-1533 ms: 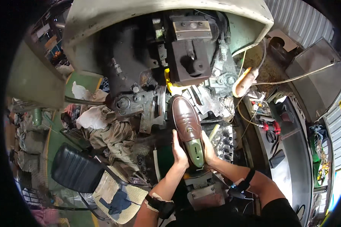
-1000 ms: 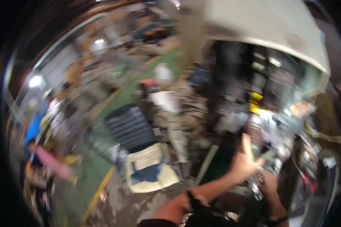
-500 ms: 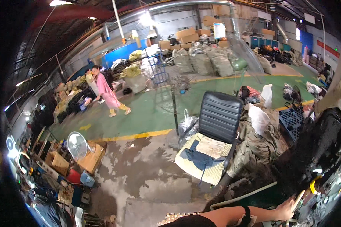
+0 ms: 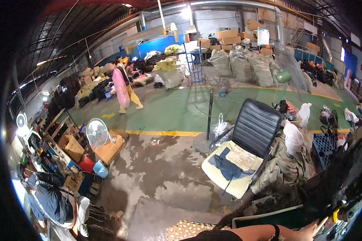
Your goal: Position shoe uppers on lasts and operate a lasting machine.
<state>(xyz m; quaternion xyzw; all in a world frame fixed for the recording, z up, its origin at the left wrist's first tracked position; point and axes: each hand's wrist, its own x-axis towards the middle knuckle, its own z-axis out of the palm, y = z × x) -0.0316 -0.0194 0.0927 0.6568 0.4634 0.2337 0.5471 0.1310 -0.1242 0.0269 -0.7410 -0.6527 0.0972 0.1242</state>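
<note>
My left hand (image 4: 308, 231) is at the machine (image 4: 342, 168), near the yellow part (image 4: 337, 214), with at least one finger extended; I cannot tell its grip. My right hand is out of view. Any workpiece there is too obscured to locate exactly. Recommended practice: face the machine, not the chair (image 4: 259, 124); sight both hands before shifting grip; place fingers clear of the yellow part.

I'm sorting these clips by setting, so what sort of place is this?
Most likely a factory floor or workshop. Big stuffed sacks stand in a row at the far side, a metal duct runs overhead, and a yellow line edges the green floor.
</note>
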